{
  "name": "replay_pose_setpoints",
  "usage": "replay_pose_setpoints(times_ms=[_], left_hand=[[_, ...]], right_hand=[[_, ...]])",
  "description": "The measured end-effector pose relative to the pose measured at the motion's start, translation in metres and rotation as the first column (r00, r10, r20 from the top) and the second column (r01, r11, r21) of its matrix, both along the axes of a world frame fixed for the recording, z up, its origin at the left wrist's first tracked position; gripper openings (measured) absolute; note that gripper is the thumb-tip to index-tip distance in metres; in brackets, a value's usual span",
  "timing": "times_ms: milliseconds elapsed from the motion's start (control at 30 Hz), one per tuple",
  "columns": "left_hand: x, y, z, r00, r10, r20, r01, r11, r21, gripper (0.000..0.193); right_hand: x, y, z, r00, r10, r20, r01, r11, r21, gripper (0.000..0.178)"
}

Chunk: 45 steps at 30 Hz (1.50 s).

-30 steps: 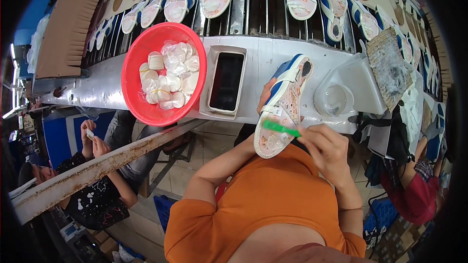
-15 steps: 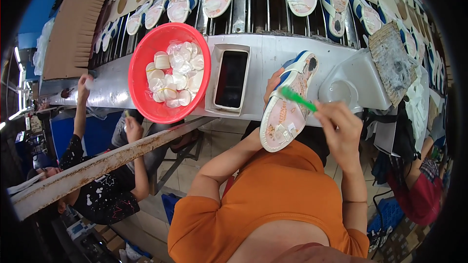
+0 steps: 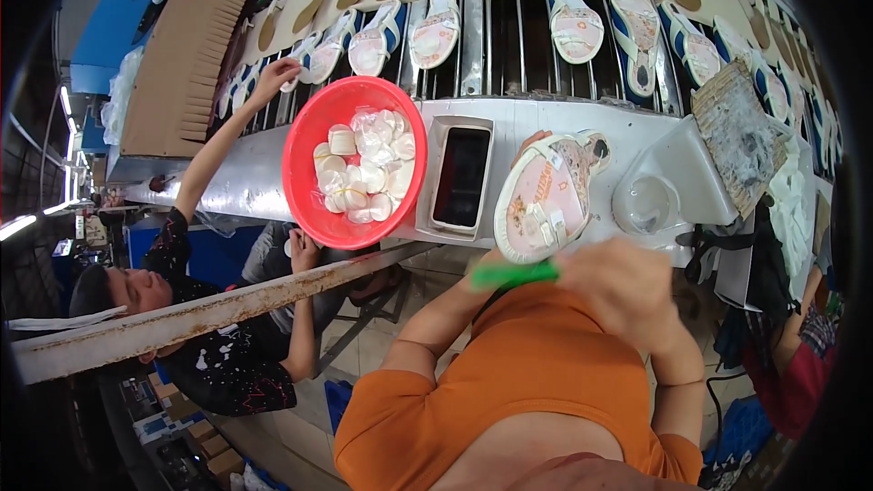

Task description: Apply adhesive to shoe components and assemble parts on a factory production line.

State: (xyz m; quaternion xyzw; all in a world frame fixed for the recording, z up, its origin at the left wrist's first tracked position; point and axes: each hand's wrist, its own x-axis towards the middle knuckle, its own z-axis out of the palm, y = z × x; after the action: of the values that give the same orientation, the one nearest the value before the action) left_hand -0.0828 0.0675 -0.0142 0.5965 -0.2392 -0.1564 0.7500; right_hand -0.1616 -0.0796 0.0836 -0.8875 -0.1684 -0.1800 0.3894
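Note:
My left hand (image 3: 531, 145) is mostly hidden behind a sandal (image 3: 544, 205), with only a few fingers showing at its left edge. The sandal has a white rim and strap and a pink patterned insole; it is held tilted above the metal table's front edge, heel toward me. My right hand (image 3: 623, 291), smeared by motion, grips a green brush (image 3: 514, 275). The brush is just below the heel end, nearer my body; whether it touches the sandal I cannot tell.
A red basin (image 3: 296, 164) of white round pads stands left, beside a white tray (image 3: 485, 177) holding dark liquid. To the right are a small clear bowl (image 3: 644, 205) and a stained, ridged board (image 3: 741, 136). Sandals (image 3: 576, 27) line the rollers behind. A co-worker (image 3: 227, 336) sits left, past a rusty bar (image 3: 227, 305).
My right hand has brought the brush from over the sandal's middle down past its heel end. The sandal is tilted differently. The co-worker's arm now reaches to the sandals behind the basin.

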Motion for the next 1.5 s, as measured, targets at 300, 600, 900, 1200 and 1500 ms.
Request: replay_pose_setpoints(times_ms=[300,600,900,1200,1500], left_hand=[[0.025,0.012,-0.018,0.990,-0.043,-0.135,0.092,0.920,0.382,0.053],[0.037,0.008,-0.016,0.996,0.085,-0.031,-0.073,0.959,0.273,0.055],[0.041,-0.017,-0.017,0.962,0.145,0.231,-0.214,0.926,0.310,0.056],[0.018,-0.002,-0.092,0.880,0.423,0.214,-0.450,0.888,0.095,0.053],[0.018,-0.021,-0.050,0.784,0.046,-0.619,-0.215,0.956,-0.201,0.075]], right_hand=[[0.022,-0.005,-0.007,0.983,-0.177,-0.049,0.183,0.948,0.259,0.016],[0.027,-0.002,-0.023,0.969,-0.206,-0.133,0.239,0.917,0.320,0.010],[0.012,-0.013,-0.031,0.970,-0.008,-0.244,0.110,0.906,0.408,0.009],[-0.047,-0.079,-0.054,0.683,-0.634,-0.363,0.694,0.718,0.052,0.015],[-0.065,-0.068,-0.070,0.494,-0.805,-0.328,0.735,0.588,-0.337,0.014]])
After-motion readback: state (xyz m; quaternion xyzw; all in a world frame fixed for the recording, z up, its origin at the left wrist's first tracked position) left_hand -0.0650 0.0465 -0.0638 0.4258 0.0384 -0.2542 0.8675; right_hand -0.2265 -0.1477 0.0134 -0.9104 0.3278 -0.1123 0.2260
